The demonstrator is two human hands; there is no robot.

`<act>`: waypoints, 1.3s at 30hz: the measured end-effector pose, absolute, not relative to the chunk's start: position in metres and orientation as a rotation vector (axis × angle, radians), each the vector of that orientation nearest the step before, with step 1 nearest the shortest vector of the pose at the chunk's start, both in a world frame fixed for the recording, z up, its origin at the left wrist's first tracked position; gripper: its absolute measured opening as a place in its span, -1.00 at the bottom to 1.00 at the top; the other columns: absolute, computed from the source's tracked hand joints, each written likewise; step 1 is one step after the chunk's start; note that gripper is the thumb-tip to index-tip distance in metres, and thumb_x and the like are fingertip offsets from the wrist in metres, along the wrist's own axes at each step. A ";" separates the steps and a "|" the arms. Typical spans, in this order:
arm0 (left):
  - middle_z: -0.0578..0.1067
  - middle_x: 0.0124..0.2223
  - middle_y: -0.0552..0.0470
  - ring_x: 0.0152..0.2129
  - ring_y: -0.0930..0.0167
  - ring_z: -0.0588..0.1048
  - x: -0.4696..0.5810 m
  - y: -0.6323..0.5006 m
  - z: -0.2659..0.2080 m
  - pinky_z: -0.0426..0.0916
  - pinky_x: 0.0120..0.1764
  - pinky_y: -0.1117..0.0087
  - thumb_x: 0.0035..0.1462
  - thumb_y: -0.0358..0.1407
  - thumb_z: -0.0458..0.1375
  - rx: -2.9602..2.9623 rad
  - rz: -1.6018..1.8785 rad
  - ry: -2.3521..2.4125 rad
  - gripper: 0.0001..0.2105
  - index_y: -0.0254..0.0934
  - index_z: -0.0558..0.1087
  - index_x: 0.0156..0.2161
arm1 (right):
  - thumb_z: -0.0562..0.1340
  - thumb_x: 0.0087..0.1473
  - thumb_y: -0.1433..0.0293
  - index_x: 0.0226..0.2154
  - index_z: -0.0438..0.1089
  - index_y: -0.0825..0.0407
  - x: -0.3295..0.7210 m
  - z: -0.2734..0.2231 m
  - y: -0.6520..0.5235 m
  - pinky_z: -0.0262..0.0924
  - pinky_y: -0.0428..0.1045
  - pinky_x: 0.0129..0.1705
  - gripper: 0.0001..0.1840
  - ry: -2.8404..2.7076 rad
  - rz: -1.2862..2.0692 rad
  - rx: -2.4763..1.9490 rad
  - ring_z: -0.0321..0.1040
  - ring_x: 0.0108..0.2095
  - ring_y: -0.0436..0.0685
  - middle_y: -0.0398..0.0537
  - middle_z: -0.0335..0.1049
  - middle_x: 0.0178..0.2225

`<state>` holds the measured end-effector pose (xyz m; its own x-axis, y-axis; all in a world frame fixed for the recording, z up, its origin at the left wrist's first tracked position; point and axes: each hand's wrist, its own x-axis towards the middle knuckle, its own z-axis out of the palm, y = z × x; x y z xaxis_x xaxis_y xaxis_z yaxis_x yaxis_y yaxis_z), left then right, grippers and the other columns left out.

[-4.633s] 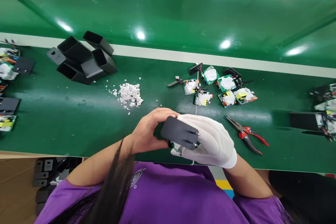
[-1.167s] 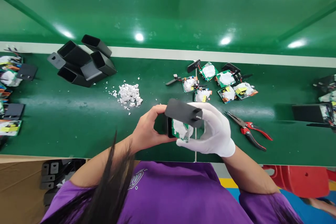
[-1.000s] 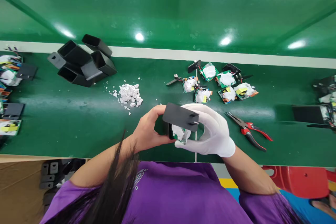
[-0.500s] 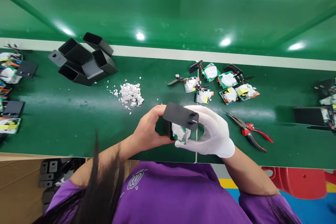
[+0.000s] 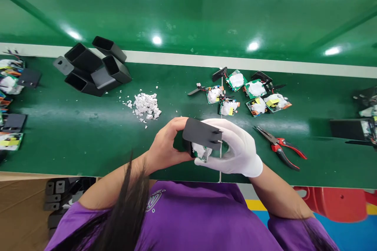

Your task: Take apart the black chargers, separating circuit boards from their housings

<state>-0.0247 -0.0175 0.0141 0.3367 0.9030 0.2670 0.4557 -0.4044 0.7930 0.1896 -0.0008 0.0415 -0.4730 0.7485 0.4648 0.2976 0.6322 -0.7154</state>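
Note:
My bare left hand (image 5: pixel 166 145) is wrapped around a black plastic adapter housing (image 5: pixel 186 144), held just above the bench's front edge. Out of the housing's right end sticks a green circuit board (image 5: pixel 201 151) covered in white filler. My right hand (image 5: pixel 243 149), in a white glove, pinches this board at its outer end. A black end cap with plug pins (image 5: pixel 200 131) lies over the top of the board and housing, close to the gloved fingers. How deep the board sits in the housing is hidden.
White crumbs (image 5: pixel 147 106) are heaped on the green bench. Black housings (image 5: pixel 85 60) stand at the back left. Several circuit boards (image 5: pixel 255 88) lie behind my right hand, and red-handled pliers (image 5: pixel 278 146) to its right. More boards (image 5: pixel 11 84) lie at the far left.
The board sits slightly further left, toward the housing, with my right fingers following it. The end cap has shifted a little lower and left. Both hands keep their hold.

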 end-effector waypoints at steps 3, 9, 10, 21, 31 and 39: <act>0.63 -0.04 -0.08 -0.10 0.21 0.63 -0.025 -0.018 0.015 0.57 -0.09 0.24 -0.17 -0.34 0.47 1.978 0.938 1.182 -0.45 -0.20 0.42 -0.02 | 0.47 0.00 0.29 0.07 0.30 -0.01 0.189 0.043 0.000 0.53 0.05 -0.07 -0.39 -2.057 0.728 -0.810 0.55 -0.05 0.21 0.12 0.54 -0.05; 0.63 -0.03 -0.09 -0.09 0.18 0.62 -0.025 -0.018 0.015 0.57 -0.08 0.23 -0.27 -0.45 0.47 1.969 0.912 1.162 -0.37 -0.21 0.41 -0.01 | 0.45 0.04 0.27 0.04 0.32 0.00 0.189 0.045 0.002 0.54 0.04 -0.08 -0.45 -2.074 0.717 -0.787 0.56 -0.07 0.21 0.09 0.56 -0.10; 0.63 -0.03 -0.09 -0.09 0.18 0.62 -0.025 -0.018 0.015 0.57 -0.08 0.23 -0.27 -0.45 0.47 1.973 0.906 1.165 -0.38 -0.21 0.41 -0.02 | 0.45 0.03 0.26 0.04 0.32 0.01 0.189 0.045 0.002 0.54 0.04 -0.08 -0.44 -2.076 0.713 -0.790 0.56 -0.08 0.21 0.09 0.56 -0.10; 0.63 -0.05 -0.03 -0.12 0.19 0.63 -0.020 -0.016 0.012 0.55 -0.08 0.21 -0.29 -0.47 0.44 1.983 0.988 1.161 -0.36 -0.16 0.41 -0.01 | 0.46 -0.01 0.33 0.16 0.26 -0.06 0.185 0.036 -0.001 0.51 0.08 -0.03 -0.30 -2.031 0.699 -0.781 0.53 -0.04 0.21 0.05 0.54 -0.07; 0.63 -0.05 -0.07 -0.10 0.19 0.60 -0.021 -0.016 0.011 0.53 -0.02 0.15 -0.16 -0.33 0.41 1.919 0.918 1.157 -0.53 -0.20 0.46 -0.08 | 0.42 0.07 0.35 0.15 0.27 -0.04 0.192 0.042 0.005 0.50 0.05 -0.09 -0.38 -2.096 0.726 -0.727 0.52 -0.09 0.17 0.05 0.51 -0.08; 0.63 -0.11 -0.01 -0.13 0.20 0.62 -0.022 -0.019 0.010 0.56 -0.04 0.16 -0.19 -0.28 0.47 1.902 0.905 1.188 -0.55 -0.16 0.46 -0.13 | 0.38 0.11 0.27 0.26 0.21 -0.04 0.200 0.047 0.008 0.44 0.14 0.04 -0.30 -2.101 0.891 -0.700 0.45 0.04 0.24 0.09 0.43 0.03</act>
<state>-0.0219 -0.0189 0.0098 0.3326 0.9239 0.1893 0.4285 -0.3268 0.8424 0.2004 0.0080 0.0474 -0.5801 0.7017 0.4138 0.1907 0.6108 -0.7685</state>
